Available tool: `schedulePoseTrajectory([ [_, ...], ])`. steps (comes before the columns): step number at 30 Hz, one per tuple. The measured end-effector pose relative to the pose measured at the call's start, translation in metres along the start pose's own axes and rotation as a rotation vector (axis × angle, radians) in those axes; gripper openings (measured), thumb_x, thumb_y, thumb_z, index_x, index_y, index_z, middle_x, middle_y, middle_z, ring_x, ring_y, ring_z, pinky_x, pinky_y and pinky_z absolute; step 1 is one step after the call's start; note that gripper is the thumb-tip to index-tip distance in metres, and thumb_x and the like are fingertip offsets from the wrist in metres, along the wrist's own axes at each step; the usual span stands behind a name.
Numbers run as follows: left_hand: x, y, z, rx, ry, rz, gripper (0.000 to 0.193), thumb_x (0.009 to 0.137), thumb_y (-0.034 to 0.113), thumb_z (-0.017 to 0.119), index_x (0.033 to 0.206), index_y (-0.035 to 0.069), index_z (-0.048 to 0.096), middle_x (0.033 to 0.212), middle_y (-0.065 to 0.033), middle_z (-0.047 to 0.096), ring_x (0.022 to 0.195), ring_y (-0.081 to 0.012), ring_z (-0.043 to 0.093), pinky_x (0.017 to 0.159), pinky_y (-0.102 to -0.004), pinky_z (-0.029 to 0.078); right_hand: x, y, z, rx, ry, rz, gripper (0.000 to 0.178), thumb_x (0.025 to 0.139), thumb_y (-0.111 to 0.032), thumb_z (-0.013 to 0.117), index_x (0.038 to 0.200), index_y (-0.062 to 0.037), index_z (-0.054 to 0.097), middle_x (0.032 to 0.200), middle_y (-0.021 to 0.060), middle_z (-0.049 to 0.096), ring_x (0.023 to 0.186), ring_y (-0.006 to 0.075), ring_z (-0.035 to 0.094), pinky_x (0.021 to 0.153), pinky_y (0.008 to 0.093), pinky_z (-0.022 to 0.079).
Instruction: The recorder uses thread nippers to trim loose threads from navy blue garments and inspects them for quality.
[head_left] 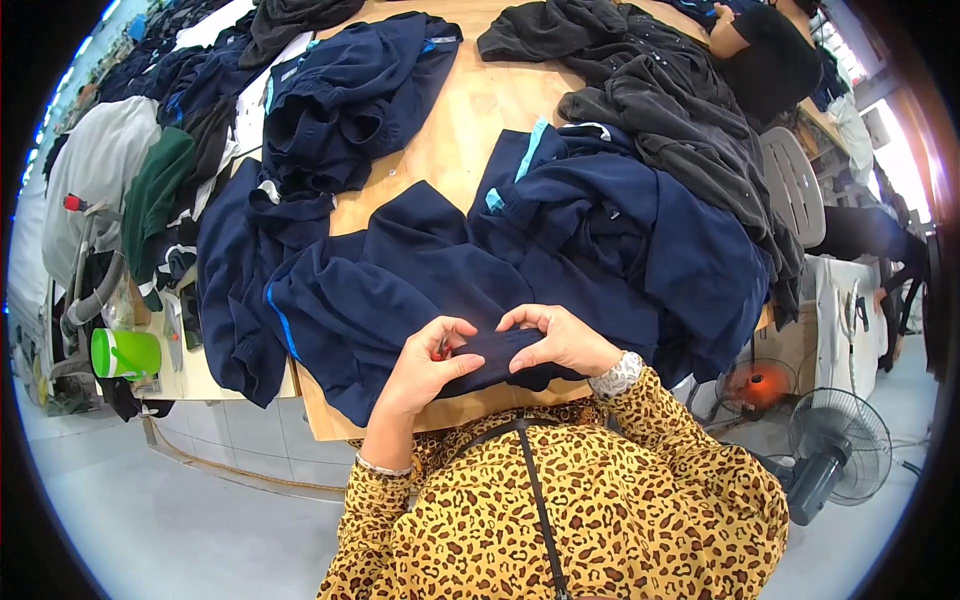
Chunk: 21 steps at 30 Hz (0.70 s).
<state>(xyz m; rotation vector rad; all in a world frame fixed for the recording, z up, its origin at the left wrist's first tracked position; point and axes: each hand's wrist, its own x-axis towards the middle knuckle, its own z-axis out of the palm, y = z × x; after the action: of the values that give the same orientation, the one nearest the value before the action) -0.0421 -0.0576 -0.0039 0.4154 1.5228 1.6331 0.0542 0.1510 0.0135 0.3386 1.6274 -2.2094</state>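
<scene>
At the table's near edge I have a navy garment [410,265] spread out, with a bright blue stripe along its left part. A folded edge of it is stretched between my two hands. My left hand [422,372] is closed on one end of that edge, thumb on top. Inside its curled fingers a small red-and-dark item [441,350] shows, too covered to name. My right hand [565,345] pinches the other end between thumb and fingers. More bunched navy cloth [640,230] with light blue strips lies just beyond and to the right.
On the wooden table [455,110] lie another navy garment pile [345,95] and dark grey garments [660,110]. A green bucket [125,353] stands at left. At right are a floor fan [838,445], a grey chair [790,185] and a person in black [770,65].
</scene>
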Motion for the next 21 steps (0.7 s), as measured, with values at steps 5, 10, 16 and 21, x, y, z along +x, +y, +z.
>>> schedulePoseTrajectory([
  [5, -0.001, -0.001, 0.0, -0.009, 0.008, 0.019, 0.034, 0.072, 0.003, 0.077, 0.1, 0.006, 0.059, 0.082, 0.0057, 0.05, 0.069, -0.0018, 0.039, 0.061, -0.0158, 0.036, 0.0, 0.002, 0.0, 0.028, 0.014, -0.013, 0.043, 0.071, 0.002, 0.075, 0.11, -0.001, 0.058, 0.097, 0.0013, 0.062, 0.086, 0.006, 0.057, 0.078, 0.0202, 0.048],
  [10, -0.003, 0.0, -0.001, 0.003, 0.006, -0.027, 0.033, 0.073, 0.002, 0.076, 0.101, 0.006, 0.059, 0.084, 0.0058, 0.049, 0.069, -0.0018, 0.038, 0.061, -0.0156, 0.036, -0.001, 0.001, 0.001, -0.091, 0.029, -0.01, 0.037, 0.071, 0.002, 0.075, 0.106, 0.0001, 0.063, 0.096, 0.0005, 0.064, 0.085, 0.0054, 0.058, 0.077, 0.0205, 0.048],
  [16, -0.005, 0.001, 0.001, -0.011, 0.001, -0.008, 0.032, 0.074, 0.002, 0.074, 0.103, 0.006, 0.06, 0.085, 0.0058, 0.049, 0.07, -0.0017, 0.038, 0.061, -0.0154, 0.036, -0.002, 0.006, -0.001, -0.137, 0.062, -0.056, 0.033, 0.072, -0.001, 0.076, 0.104, 0.0001, 0.064, 0.094, 0.0008, 0.065, 0.084, 0.0054, 0.058, 0.077, 0.0204, 0.048],
  [21, -0.006, -0.001, 0.001, -0.023, -0.015, -0.046, 0.03, 0.077, 0.002, 0.072, 0.104, 0.003, 0.06, 0.089, 0.0038, 0.054, 0.072, -0.0019, 0.043, 0.064, -0.016, 0.039, -0.003, 0.012, -0.001, -0.161, 0.076, -0.071, 0.03, 0.074, -0.002, 0.075, 0.102, 0.0003, 0.064, 0.091, 0.0002, 0.065, 0.082, 0.0051, 0.058, 0.075, 0.0201, 0.048],
])
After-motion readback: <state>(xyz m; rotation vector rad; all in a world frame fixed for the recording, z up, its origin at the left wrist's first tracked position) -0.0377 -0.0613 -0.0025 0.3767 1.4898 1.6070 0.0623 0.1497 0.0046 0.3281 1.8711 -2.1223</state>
